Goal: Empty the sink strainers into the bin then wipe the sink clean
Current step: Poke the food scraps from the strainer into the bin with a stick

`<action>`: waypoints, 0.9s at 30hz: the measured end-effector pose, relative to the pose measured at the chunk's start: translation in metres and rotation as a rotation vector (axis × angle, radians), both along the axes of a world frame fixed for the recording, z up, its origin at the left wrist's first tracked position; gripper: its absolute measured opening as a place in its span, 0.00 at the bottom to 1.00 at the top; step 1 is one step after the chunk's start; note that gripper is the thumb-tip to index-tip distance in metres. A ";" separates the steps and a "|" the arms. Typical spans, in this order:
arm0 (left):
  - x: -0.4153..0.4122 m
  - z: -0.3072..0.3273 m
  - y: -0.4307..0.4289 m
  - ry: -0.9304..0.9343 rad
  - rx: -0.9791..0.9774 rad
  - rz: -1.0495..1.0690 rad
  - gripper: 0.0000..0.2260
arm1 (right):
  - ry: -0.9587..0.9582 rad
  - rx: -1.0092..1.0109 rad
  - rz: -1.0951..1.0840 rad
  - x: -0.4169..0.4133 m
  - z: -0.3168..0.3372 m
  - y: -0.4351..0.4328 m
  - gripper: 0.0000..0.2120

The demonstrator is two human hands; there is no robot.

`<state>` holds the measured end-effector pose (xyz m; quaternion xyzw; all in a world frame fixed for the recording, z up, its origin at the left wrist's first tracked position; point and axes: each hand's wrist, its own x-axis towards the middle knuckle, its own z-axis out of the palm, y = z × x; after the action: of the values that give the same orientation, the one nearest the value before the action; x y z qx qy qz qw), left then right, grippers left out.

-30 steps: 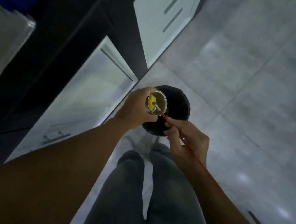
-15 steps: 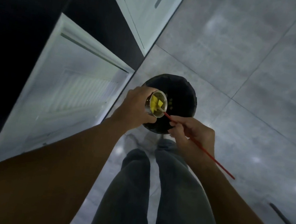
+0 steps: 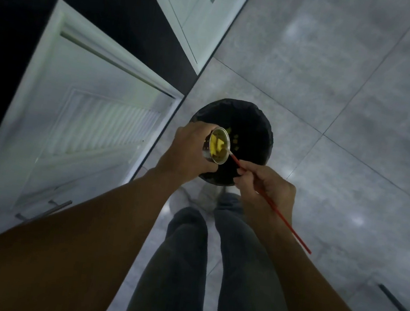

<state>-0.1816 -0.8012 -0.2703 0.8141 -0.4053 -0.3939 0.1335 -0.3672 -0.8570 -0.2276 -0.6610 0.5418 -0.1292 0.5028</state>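
My left hand [image 3: 189, 149] grips a round metal sink strainer [image 3: 218, 145], tilted on its side over a black-lined round bin [image 3: 254, 125] on the floor. Yellow scraps sit inside the strainer. A few yellow bits [image 3: 235, 138] lie inside the bin. My right hand [image 3: 265, 185] pinches a thin red stick [image 3: 277, 212], whose tip touches the strainer's lower rim. The sink is out of view.
White cabinet doors [image 3: 80, 123] with a bar handle [image 3: 44, 210] stand to the left of the bin. Grey floor tiles [image 3: 350, 96] spread to the right. My legs [image 3: 199, 272] and shoes stand just behind the bin. A dark strip [image 3: 400, 309] lies at lower right.
The stick's tip has drawn back from inside the strainer to its rim. Yellow bits now lie in the bin. The view has tilted further down toward the floor.
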 end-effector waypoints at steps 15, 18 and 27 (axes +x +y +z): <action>0.000 -0.002 -0.008 -0.041 0.017 -0.013 0.36 | -0.018 -0.067 0.062 0.008 -0.014 -0.002 0.13; -0.001 -0.001 -0.012 -0.041 0.013 -0.011 0.35 | -0.010 -0.069 -0.011 0.004 -0.017 -0.001 0.11; -0.002 0.003 -0.018 -0.021 -0.037 -0.062 0.36 | -0.081 0.073 0.089 0.016 -0.018 -0.004 0.09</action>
<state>-0.1840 -0.8192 -0.2674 0.8025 -0.4392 -0.3817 0.1320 -0.3514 -0.8612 -0.2453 -0.6600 0.4955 -0.1134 0.5532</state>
